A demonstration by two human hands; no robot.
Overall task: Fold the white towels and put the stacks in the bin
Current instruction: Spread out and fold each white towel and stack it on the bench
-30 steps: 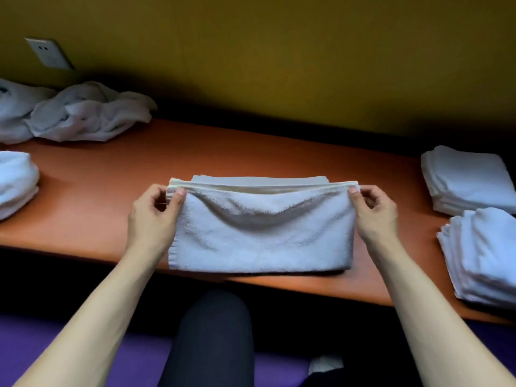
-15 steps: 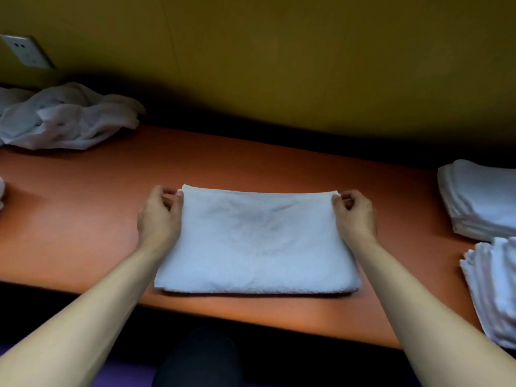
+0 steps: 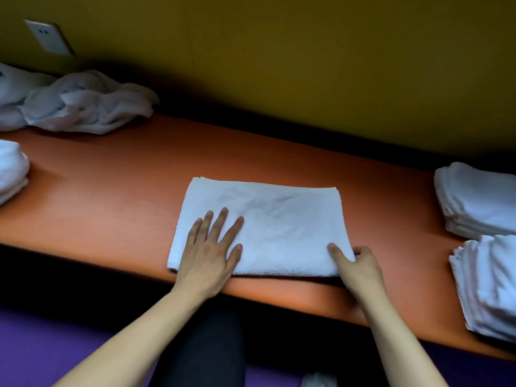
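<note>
A folded white towel [image 3: 279, 219] lies flat near the front edge of the orange table [image 3: 111, 196]. My left hand [image 3: 210, 247] rests flat on the towel's left near part, fingers straight and spread. My right hand [image 3: 356, 263] pinches the towel's near right corner, thumb on top and fingers curled at the edge. Two stacks of folded white towels stand at the right: one farther back [image 3: 477, 199], one nearer [image 3: 491, 286]. No bin is in view.
A heap of unfolded white towels [image 3: 81, 104] lies at the back left against the yellow wall. Another folded bundle [image 3: 11, 171] pokes in at the left edge. A wall socket [image 3: 49, 37] sits upper left. My dark-clothed knee [image 3: 203, 347] is below the table.
Both hands let go of the towel's far corners after laying the fold down. The left hand now lies flat on the towel, and the right hand has moved to its near right corner.
</note>
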